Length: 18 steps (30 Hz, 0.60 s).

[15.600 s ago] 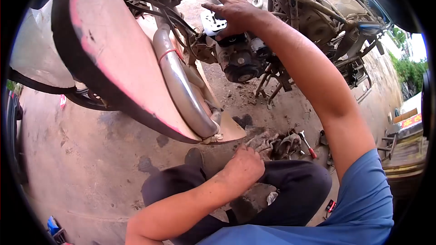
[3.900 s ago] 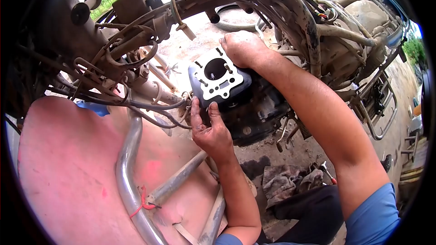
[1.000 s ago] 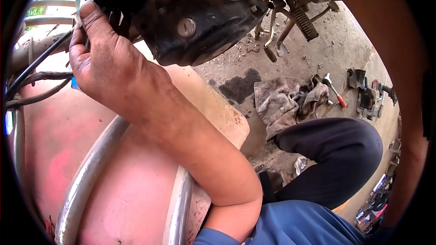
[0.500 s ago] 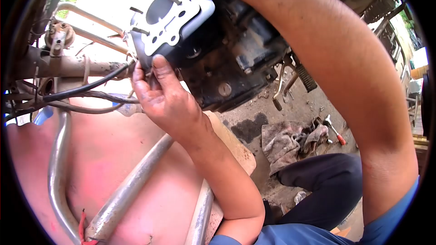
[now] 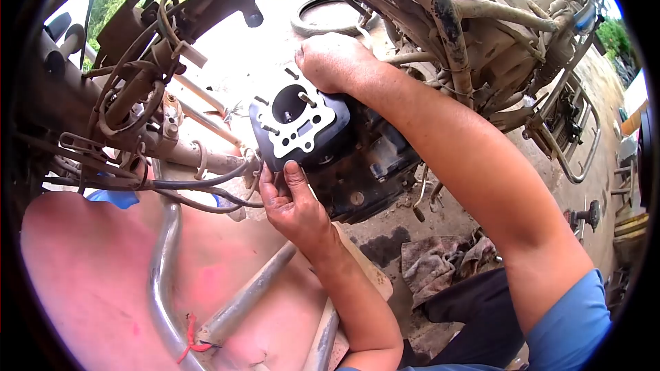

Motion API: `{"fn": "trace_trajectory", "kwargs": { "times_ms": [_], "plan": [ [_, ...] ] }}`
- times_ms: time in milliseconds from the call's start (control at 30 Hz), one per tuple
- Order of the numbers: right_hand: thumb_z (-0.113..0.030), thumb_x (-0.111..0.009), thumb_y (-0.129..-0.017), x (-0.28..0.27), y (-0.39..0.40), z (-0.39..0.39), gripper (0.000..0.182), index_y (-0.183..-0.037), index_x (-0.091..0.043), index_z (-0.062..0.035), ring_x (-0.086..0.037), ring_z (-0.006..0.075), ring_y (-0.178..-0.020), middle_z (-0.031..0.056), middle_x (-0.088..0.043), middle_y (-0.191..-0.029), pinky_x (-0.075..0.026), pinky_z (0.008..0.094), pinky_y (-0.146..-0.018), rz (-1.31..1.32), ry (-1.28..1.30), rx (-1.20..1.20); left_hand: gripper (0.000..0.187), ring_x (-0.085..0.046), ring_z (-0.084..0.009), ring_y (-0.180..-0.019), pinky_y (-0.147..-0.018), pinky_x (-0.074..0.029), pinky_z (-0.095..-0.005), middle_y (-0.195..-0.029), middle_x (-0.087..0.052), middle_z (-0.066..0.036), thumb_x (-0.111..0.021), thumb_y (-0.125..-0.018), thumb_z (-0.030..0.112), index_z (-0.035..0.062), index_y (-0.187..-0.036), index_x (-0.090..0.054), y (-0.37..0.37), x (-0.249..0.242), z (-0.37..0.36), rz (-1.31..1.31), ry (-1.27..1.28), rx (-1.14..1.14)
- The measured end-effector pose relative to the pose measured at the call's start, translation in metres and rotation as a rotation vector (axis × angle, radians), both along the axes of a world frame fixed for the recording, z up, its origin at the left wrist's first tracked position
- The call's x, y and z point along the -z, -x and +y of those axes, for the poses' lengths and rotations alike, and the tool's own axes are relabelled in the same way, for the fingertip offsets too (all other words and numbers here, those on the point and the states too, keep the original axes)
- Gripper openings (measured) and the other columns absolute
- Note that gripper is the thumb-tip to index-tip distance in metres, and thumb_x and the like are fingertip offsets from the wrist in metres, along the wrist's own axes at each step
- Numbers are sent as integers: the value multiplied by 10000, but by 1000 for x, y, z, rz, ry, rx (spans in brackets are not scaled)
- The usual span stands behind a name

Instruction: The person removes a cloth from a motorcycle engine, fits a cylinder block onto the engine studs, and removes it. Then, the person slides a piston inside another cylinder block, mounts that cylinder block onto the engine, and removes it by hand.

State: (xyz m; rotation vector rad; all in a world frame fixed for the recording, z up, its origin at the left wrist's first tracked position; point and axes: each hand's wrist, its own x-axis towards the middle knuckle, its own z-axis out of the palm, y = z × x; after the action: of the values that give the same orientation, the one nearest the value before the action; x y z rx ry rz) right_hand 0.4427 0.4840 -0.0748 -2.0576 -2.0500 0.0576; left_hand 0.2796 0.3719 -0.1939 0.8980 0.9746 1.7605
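Observation:
A black engine cylinder block (image 5: 267, 145), its pale flat top face (image 5: 313, 121) round a dark bore with several upright studs, sits on the dark engine crankcase (image 5: 371, 178). My left hand (image 5: 302, 213) is at the block's near lower corner, thumb pressed against its side and fingers curled at the edge. At the far side, my right hand (image 5: 337, 63) is closed by the block's upper corner; its fingertips are partly hidden, and what they grip cannot be made out.
Motorcycle frame tubes (image 5: 440, 34) arch above the engine. Cables (image 5: 199, 184) and metal bars cross on the left, beside a pink panel (image 5: 89, 268). A dirty rag (image 5: 433, 261) lies on the stained ground. A tyre (image 5: 309, 27) lies beyond the engine.
The view has shifted upward, so the engine and hands appear lower and more of the motorcycle frame shows. Both hands remain at the cylinder block. My arm now covers the red-handled tool's spot.

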Motion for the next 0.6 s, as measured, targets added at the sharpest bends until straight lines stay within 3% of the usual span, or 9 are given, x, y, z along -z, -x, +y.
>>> {"fn": "trace_trajectory", "kwargs": {
  "times_ms": [233, 400, 600],
  "plan": [
    [-321, -428, -1113, 4, -2, 2, 477, -1075, -787, -10, -737, 411, -1058, 243, -771, -1089, -564, 498, -987, 30, -56, -7, 290, -683, -168, -1060, -976, -559, -311, -1206, -732, -114, -678, -1067, 76, -78, -1311, -656, -3, -5, -2, -42, -20, 15],
    [-307, -436, -1102, 4, -2, 3, 451, -1103, -781, -17, -731, 398, -1088, 223, -770, -1129, -565, 485, -990, 69, -11, 24, 378, -683, -160, -1041, -930, -548, -285, -1192, -735, -137, -687, -1059, 63, -106, -1384, -594, -1, -2, -2, -57, -15, 41],
    [-174, -534, -1012, 5, -2, 8, 314, -1167, -778, -52, -758, 349, -1067, 168, -781, -1147, -596, 457, -943, -9, 10, 2, 381, -687, -163, -1016, -917, -560, -291, -1149, -732, -130, -671, -1068, 67, -108, -1392, -572, -4, -11, -4, -62, 18, 41]
  ]
}}
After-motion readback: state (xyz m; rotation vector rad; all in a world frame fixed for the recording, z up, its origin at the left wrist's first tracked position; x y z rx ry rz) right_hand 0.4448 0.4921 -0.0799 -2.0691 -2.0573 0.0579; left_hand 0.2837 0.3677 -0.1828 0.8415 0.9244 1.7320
